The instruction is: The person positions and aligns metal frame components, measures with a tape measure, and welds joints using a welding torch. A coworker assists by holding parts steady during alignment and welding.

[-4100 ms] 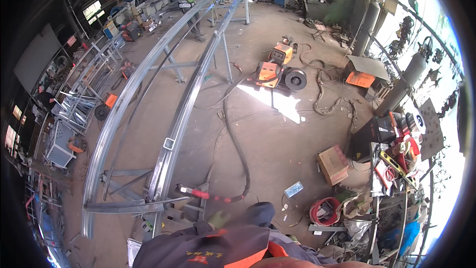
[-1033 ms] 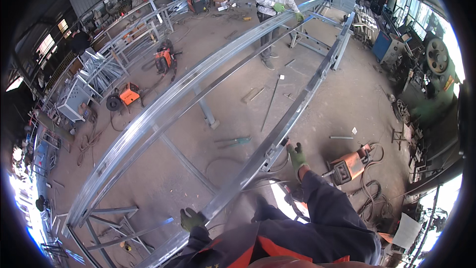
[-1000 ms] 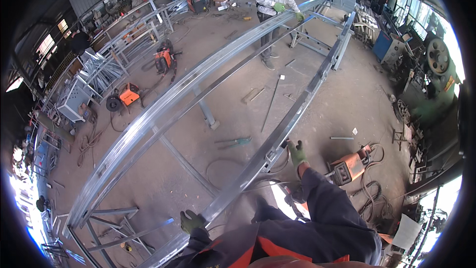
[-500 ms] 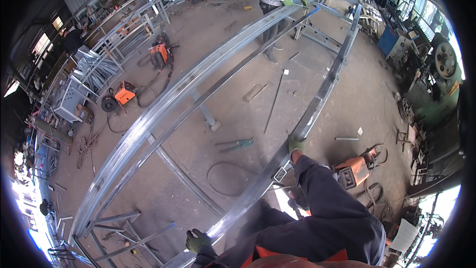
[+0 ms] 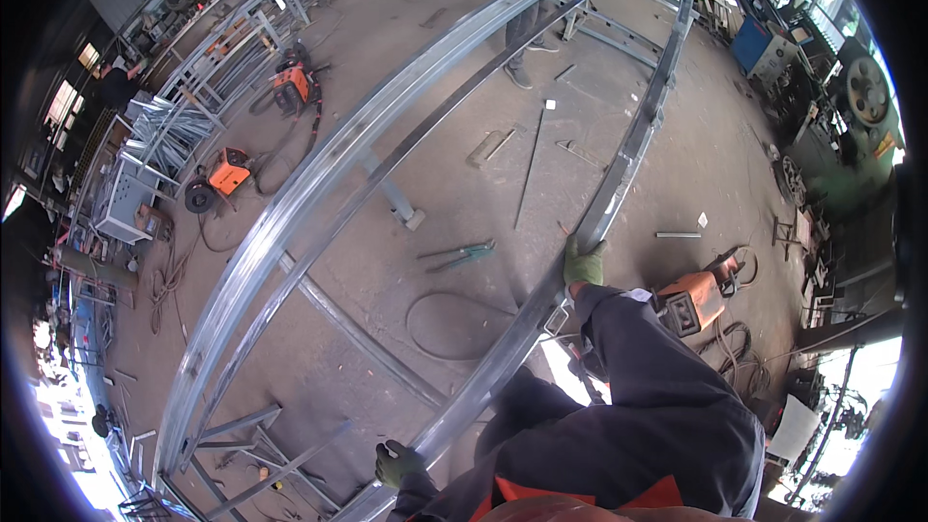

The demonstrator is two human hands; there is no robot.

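A long grey metal beam (image 5: 522, 336) runs from the lower left up to the far right, close in front of me. My right hand (image 5: 584, 264), in a green glove, is wrapped over this beam near its middle. Further left and nearer, my left hand (image 5: 398, 464), gloved in green too, is closed at the beam's far edge; its grip is partly hidden. A cross tube (image 5: 372, 353) runs from the near beam to a thinner rail (image 5: 387, 164). Beyond that rail lies a broad, shiny bundle of metal profiles (image 5: 319, 145).
A co-worker (image 5: 527, 0) stands at the frame's far end. Green-handled cutters (image 5: 464, 255), a thin rod (image 5: 534, 164) and a looped cable (image 5: 411, 319) lie on the floor inside. Orange machines stand right (image 5: 691, 302) and left (image 5: 230, 170). Metal trestles (image 5: 251, 435) are at lower left.
The view has shifted a little, so the far end sits higher in the picture. The co-worker's upper body is now mostly out of view. Both my hands stay on the near beam.
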